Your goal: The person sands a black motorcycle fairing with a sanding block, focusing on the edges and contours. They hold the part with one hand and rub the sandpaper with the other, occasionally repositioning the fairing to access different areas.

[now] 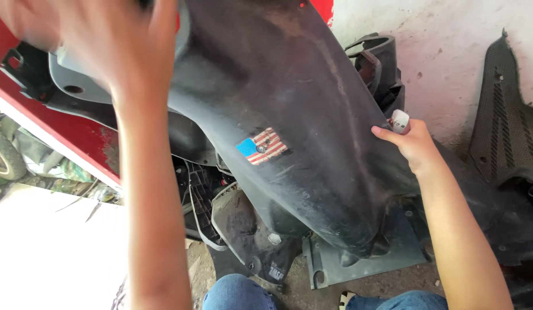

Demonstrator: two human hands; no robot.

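Head view: knees nearest. Black fender stood tilted ahead, above loose plastic parts. Right hand pressed its right edge, fist closed around a small white item. Left hand, blurred, fingers spread, lay on the fender's top; grip unclear.

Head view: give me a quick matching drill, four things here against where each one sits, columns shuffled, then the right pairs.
Things:
1. left hand
2. right hand
3. striped sticker
4. perforated black panel

Places:
A. leaning on the white wall, far right
B. on the face of the big black scooter panel, mid-frame
C. raised and blurred at the panel's upper left
D. on the panel's right edge, by a small white cap

Pairs: 1-C, 2-D, 3-B, 4-A
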